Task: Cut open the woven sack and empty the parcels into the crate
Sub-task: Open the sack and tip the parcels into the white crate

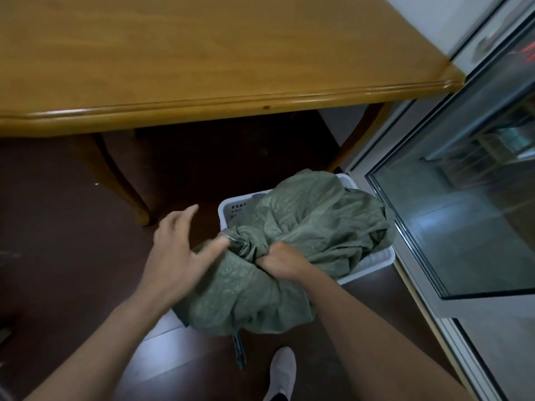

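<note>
The sack [304,227] is dull green woven cloth, crumpled and faintly sheened, lying in a white perforated plastic crate [231,208] beside a glossy varnished wooden table [202,68] and smooth glass door [469,198].

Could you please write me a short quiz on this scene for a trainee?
1. True or false: the sack lies over the crate.
2. Which hand grips the sack? A) left B) right C) both
3. Fill in: the left hand is ____ (open or shut).

Key:
1. True.
2. B. The right hand clutches bunched fabric.
3. Open.
</note>
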